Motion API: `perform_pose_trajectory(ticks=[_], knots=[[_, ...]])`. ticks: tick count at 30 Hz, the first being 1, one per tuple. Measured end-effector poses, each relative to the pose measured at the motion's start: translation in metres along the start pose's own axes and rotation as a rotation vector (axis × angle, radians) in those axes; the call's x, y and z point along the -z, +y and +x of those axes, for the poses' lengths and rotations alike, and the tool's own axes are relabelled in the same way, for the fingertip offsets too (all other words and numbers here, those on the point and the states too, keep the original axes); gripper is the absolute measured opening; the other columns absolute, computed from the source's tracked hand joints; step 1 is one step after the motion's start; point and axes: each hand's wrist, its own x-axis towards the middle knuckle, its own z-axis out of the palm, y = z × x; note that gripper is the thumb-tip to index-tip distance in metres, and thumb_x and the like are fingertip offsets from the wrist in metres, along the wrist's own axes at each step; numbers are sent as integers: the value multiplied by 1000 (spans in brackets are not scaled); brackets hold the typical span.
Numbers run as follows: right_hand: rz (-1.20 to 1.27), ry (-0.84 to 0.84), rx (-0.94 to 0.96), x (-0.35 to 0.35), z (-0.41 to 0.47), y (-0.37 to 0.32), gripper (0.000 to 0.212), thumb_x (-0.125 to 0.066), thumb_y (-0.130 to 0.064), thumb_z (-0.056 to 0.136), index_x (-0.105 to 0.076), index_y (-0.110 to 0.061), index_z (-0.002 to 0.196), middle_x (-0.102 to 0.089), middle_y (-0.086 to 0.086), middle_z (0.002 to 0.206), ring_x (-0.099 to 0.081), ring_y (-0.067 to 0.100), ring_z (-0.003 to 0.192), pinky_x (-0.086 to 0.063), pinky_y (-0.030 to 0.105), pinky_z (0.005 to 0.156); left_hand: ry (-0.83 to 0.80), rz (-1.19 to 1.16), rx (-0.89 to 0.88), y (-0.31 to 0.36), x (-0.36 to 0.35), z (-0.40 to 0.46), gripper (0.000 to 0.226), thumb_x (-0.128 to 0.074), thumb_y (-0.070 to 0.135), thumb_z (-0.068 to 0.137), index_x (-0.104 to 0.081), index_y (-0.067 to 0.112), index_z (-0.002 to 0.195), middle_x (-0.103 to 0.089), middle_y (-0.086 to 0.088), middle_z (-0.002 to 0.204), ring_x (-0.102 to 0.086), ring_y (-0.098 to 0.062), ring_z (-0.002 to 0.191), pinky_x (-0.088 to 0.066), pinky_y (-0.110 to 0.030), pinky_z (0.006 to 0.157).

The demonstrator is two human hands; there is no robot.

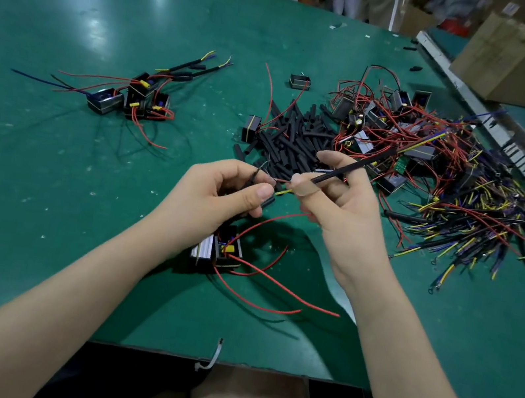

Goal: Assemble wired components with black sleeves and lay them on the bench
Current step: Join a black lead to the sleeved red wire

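Sleeving step is what's going on here I reckon: the right hand [343, 205] pinches a long black cable [353, 168] between thumb and forefinger, its yellow wire tip [283, 191] poking out toward the left hand [220, 195], which pinches a short black sleeve [266, 201] and some thin dark leads. Both hands hover above the green bench [79, 203], with the component [217, 250] they're wiring sitting just below them, red wires trailing off it

Next move looks like lining the bare ends up and sliding the sleeve over the join (fiddly, needs a steady pinch on both sides), then laying it with the finished ones

Counts: finished group [132, 97] at the left looks like four units, hard to separate. Loose sleeve pile [296, 135] is dozens, and the tangled supply heap [433, 165] on the right is too knotted to count
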Motion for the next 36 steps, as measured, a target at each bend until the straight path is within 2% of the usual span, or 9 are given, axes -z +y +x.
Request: perform_pose_trajectory(ticks=[5,9,12,17,22,27,29,32,36], knots=[[27,-47,-64,1,-1,-1,31,-65,-3,86,-51,-24,104,-65,-8,67,-49,3,53,-42,15,57,55,-57,70,4,1,-1,11,-64,32,76,-68,22,78,-65,2,60,-49,-9,56,-39,-16,54],[41,-87,-103,1,-2,-1,31,-65,-2,85,-52,-24,103,-63,-3,72,-49,4,52,-43,17,58,79,-67,83,6,1,-1,7,-63,19,86,-67,19,80,-65,2,58,-51,-3,51,-40,-11,50],[-21,-111,3,-1,-4,-1,32,-68,-3,82,-53,-24,101,-66,-9,72,-55,2,60,-45,17,63,83,-38,101,7,2,-1,14,-62,14,88,-67,18,76,-62,2,55,-47,-4,47,-36,-12,45],[-212,-189,175,0,-7,0,27,-68,-10,79,-59,-28,97,-61,-12,81,-56,9,75,-46,35,71,61,-40,123,12,4,-2,19,-62,10,87,-67,18,70,-61,0,52,-50,-6,47,-37,-12,44],[-390,-180,233,0,-5,2,15,-62,-20,85,-60,-29,97,-57,-9,89,-54,-6,79,-41,11,72,16,-75,133,16,3,-3,23,-62,10,86,-67,19,65,-60,-2,51,-48,-5,43,-36,-12,42],[-548,-186,368,1,-6,2,18,-64,-6,88,-68,-11,105,-50,3,89,-49,2,79,-38,12,73,-80,-195,220,16,7,-3,12,-66,18,74,-69,18,63,-56,-2,49,-47,-7,42,-38,-13,44],[-571,-168,414,1,-6,2,20,-66,-3,86,-70,-8,105,-50,4,88,-50,0,82,-38,11,76,-132,-227,256,15,8,-1,10,-68,17,71,-70,20,61,-54,0,48,-47,-7,42,-39,-13,44],[-609,-158,468,0,-4,3,19,-67,-1,84,-72,-3,102,-49,7,84,-49,-3,78,-37,9,74,-178,-281,311,12,8,1,13,-64,18,71,-70,20,59,-52,2,47,-45,-7,42,-37,-13,44],[-644,-195,492,0,-5,5,9,-63,-7,88,-71,-4,88,-54,11,84,-52,10,77,-37,10,72,-228,-319,358,12,8,1,14,-61,25,70,-70,20,60,-52,1,48,-46,-7,42,-38,-13,44]])
